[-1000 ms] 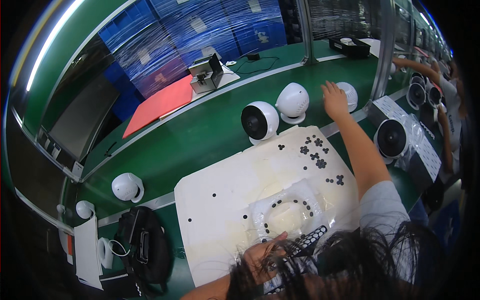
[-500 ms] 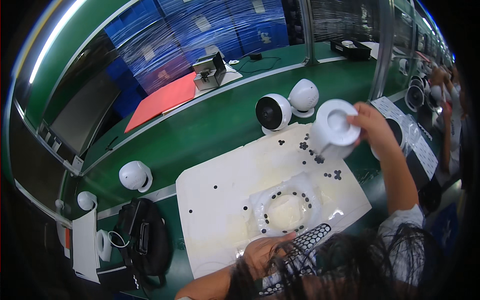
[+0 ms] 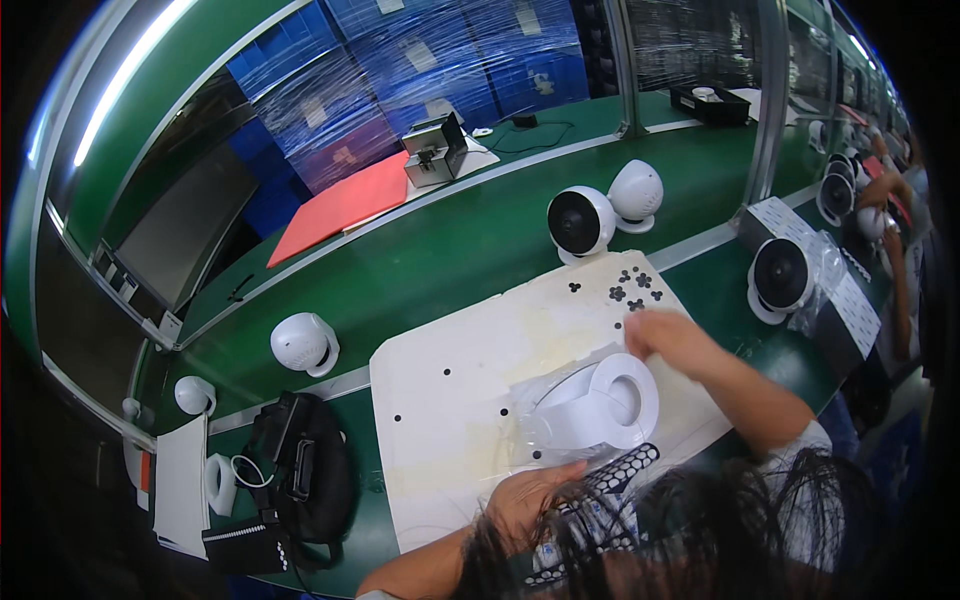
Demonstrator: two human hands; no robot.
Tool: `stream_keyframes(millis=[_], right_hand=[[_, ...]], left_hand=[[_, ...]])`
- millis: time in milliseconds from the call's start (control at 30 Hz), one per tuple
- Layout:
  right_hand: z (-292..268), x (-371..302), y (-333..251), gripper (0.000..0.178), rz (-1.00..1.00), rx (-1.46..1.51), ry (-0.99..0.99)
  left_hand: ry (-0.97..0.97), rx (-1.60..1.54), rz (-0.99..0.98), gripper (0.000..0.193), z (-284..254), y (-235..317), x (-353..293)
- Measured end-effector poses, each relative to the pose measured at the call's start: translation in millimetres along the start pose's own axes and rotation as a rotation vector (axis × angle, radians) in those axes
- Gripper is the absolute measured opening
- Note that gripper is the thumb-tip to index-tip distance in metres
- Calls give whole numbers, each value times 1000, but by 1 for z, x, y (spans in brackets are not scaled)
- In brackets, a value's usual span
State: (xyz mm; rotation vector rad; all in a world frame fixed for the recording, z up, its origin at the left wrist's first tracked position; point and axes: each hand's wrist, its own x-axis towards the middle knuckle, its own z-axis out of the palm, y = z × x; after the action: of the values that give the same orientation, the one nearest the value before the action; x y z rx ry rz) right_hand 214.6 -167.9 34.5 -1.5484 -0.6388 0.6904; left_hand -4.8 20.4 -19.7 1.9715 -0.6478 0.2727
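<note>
A white plastic housing with a round recessed base (image 3: 610, 400) lies tilted on a clear plastic-wrapped pad (image 3: 530, 425) on the cream board (image 3: 430, 470). My right hand (image 3: 665, 340) is closed, fingers bent down to the board just beyond the housing; what they pinch, if anything, is hidden. Beside those fingers sit small black dots (image 3: 618, 293), some grouped in clusters. My left hand (image 3: 530, 505) is closed at the board's near edge on a strip patterned with black and white dots (image 3: 625, 470); hair covers part of both.
White round devices with black faces (image 3: 578, 220) stand beyond the board, another (image 3: 780, 275) at right by a dotted box (image 3: 835, 290). A black bag (image 3: 300, 480) lies left. A metal box (image 3: 435, 150) and red sheet (image 3: 340, 205) rest on the back ledge. People work at far right.
My right hand has put the white housing down on the wrapped pad, let go of it and moved to the black dots. The left hand has stayed in place; the view has shifted slightly.
</note>
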Motion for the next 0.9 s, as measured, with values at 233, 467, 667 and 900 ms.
stream_keyframes(millis=[233, 467, 667, 900], right_hand=[[-38, 119, -6, 58, -679, -996, 1053], [-86, 168, 25, 63, -404, -545, 955], [-103, 67, -12, 62, -631, -733, 1171], [-131, -27, 30, 64, -250, -486, 1152]], left_hand=[[304, 350, 23, 35, 2, 22, 15], [59, 390, 52, 38, -12, 11, 53], [257, 251, -125, 24, 2, 11, 41], [337, -80, -167, 18, 16, -6, 20]])
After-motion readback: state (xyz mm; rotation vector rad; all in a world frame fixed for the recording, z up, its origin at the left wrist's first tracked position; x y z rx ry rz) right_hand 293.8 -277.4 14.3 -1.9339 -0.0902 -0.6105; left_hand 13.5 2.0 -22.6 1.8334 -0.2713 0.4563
